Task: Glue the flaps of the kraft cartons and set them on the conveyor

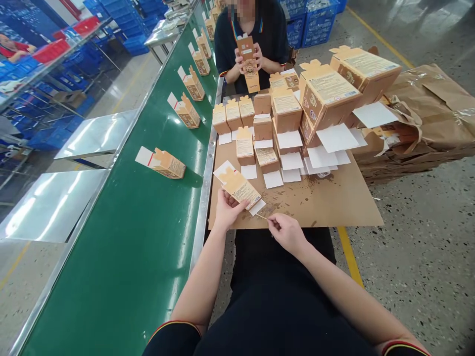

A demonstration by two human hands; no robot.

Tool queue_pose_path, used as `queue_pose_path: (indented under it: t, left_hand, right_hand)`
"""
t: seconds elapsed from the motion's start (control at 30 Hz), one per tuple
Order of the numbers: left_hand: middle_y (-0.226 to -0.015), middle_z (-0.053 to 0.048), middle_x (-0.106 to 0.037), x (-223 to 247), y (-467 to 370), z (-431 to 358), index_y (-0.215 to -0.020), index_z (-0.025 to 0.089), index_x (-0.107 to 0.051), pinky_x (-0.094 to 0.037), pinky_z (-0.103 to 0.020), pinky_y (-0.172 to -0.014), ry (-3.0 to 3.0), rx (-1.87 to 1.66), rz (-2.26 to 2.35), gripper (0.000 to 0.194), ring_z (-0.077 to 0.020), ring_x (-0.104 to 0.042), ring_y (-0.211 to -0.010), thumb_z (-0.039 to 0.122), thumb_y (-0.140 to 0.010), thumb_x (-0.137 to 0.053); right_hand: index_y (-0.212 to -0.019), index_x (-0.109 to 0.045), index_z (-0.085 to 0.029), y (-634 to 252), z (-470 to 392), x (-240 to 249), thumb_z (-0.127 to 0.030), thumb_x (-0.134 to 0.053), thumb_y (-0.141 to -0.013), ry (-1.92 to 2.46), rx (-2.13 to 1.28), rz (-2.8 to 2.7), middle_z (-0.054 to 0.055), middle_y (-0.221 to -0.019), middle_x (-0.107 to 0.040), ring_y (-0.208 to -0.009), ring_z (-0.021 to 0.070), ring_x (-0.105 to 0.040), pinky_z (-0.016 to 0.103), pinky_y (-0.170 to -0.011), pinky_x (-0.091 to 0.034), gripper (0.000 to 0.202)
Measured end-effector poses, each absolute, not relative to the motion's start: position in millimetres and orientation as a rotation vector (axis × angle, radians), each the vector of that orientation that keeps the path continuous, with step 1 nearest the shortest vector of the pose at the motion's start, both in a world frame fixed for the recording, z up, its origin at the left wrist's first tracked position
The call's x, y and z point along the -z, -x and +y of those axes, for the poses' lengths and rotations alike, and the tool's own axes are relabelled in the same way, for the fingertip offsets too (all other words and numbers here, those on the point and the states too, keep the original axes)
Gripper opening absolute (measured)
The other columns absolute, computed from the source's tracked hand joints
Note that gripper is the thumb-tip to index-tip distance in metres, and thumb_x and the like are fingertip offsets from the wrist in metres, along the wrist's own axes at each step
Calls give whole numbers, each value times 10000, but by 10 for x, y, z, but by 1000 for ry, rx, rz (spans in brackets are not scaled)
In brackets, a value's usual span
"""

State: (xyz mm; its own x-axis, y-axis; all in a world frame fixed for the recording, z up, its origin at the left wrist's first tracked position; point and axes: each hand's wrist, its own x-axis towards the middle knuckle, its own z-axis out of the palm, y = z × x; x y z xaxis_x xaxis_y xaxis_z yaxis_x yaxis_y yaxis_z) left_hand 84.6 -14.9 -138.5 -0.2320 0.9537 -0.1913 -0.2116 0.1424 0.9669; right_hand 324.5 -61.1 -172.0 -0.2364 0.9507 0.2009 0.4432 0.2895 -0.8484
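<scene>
My left hand (230, 210) is closed around a small tan carton (239, 187) with printed text, tilted above the cardboard sheet. Its white flap at the near end (257, 207) sticks out toward my right hand (287, 231). That hand pinches a thin pale stick (262, 217), whose far tip reaches the near flap; whether it touches is too small to tell. Beyond my hands stand several similar small cartons (245, 143) with white flaps hanging out. Larger stacked cartons (328, 89) rise to the right.
A green conveyor belt (148, 222) runs along the left, carrying a carton (166, 164) and several more farther up. The cardboard sheet (319, 202) covers the worktable. Opposite, a co-worker (272, 29) holds a carton (248, 62). Brown paper-wrapped stacks (434, 113) lie at right.
</scene>
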Motion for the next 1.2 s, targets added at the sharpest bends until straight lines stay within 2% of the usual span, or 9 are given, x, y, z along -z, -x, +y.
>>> queue_pose_path:
  t: [0.23,0.53,0.7,0.87,0.93,1.07,1.2]
  left_hand:
    - [-1339,-112,-759,1383,-853,-157,-1296,281,-569,-632,-558,-1172,-835,-1322,1347,916,-366,-775,-1327,319,-590,-1152]
    - [-1331,-118,-752,1332,-1015,-401,-1289,271,-591,-588,-515,-1183,-1034,-1275,1552,848,-380,-731,-1378,272,-626,-1119]
    - [-1302,-117,-769,1384,-1094,-480,-1301,287,-613,-612,-504,-1114,-1156,-1171,1661,778,-401,-750,-1322,298,-681,-1083]
    - [-1256,-111,-784,1407,-1099,-426,-1296,294,-635,-620,-507,-1102,-1152,-1213,1634,787,-414,-759,-1310,303,-653,-1090]
    - [-1266,-121,-778,1385,-976,-413,-1304,286,-631,-618,-529,-1128,-1194,-1228,1694,810,-421,-758,-1317,313,-641,-1096]
    - [-1220,-104,-761,1274,-302,-466,-1229,286,-566,-594,-654,-1177,-1117,-1361,2069,840,-451,-748,-1317,403,-605,-1116]
    - [-1395,-113,-707,1178,619,-620,-1282,294,-452,-526,-683,-1273,-952,-1630,2247,940,-428,-697,-1437,440,-603,-1086]
  right_hand:
    - [-860,-727,-263,-3335,-486,1745,-308,-621,-1047,1348,-801,-1725,54,-785,-759,-671,212,-714,323,-660,-626,219]
    - [-858,-755,-258,-3690,-628,1487,-446,-686,-1061,1436,-787,-1500,28,-689,-741,-568,191,-703,321,-616,-626,284]
    - [-838,-769,-274,-3855,-818,1389,-542,-686,-1065,1525,-742,-1432,23,-629,-721,-536,202,-700,333,-585,-628,361]
    - [-817,-751,-278,-3816,-868,1353,-551,-670,-1066,1478,-764,-1461,24,-640,-731,-524,195,-683,337,-569,-616,378]
    - [-800,-740,-278,-3805,-853,1339,-549,-669,-1063,1456,-756,-1469,19,-629,-722,-509,188,-668,336,-565,-608,384]
    - [-830,-763,-275,-3883,-841,1310,-527,-696,-1056,1456,-727,-1425,19,-641,-732,-517,194,-688,344,-581,-620,345]
    - [-839,-772,-273,-3976,-827,1307,-599,-701,-1054,1479,-745,-1364,20,-612,-715,-497,203,-686,354,-567,-626,397]
